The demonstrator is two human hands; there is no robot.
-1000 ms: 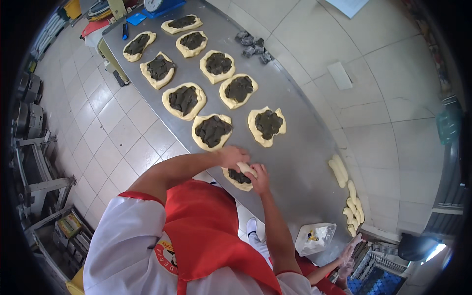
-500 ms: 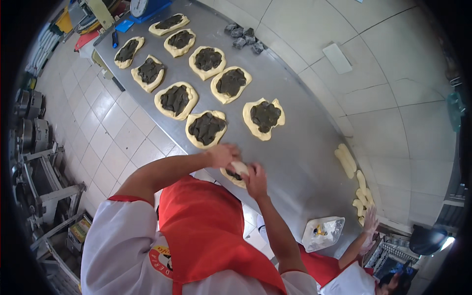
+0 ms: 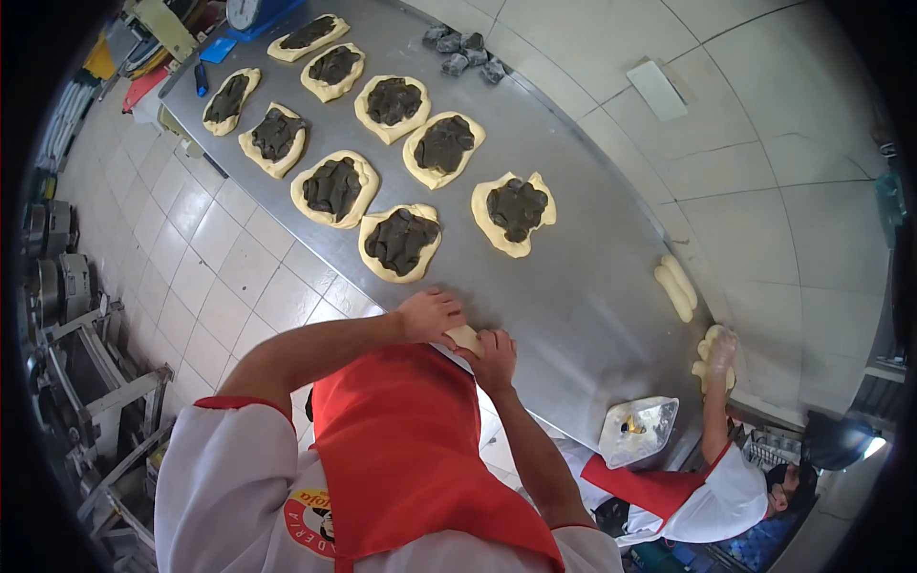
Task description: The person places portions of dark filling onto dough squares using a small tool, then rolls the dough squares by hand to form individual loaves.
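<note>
My left hand [image 3: 430,316] and my right hand [image 3: 494,360] are closed on the two ends of a pale dough roll [image 3: 466,339] at the table's near edge. Only a short stretch of it shows between my fingers, and no dark filling is visible there. Just beyond my left hand lies a flattened dough round [image 3: 367,255] with dark filling spread over its middle. Another filled dough round [image 3: 490,237] rests farther to the right. Several more filled pieces, such as a dough round [image 3: 299,196], stretch in rows toward the far left.
The metal table [image 3: 583,277] runs diagonally beside a tiled wall. Dark lumps [image 3: 464,53] sit along its far edge. On the right are long dough rolls [image 3: 676,288], a plastic tub [image 3: 638,432] and a co-worker's gloved hand [image 3: 723,350] on other dough pieces. A blue scale [image 3: 263,17] stands far left.
My hands have drawn slightly nearer to me, and the dark filling once showing beneath them is out of sight. The co-worker's gloved hand has moved up onto the dough pieces.
</note>
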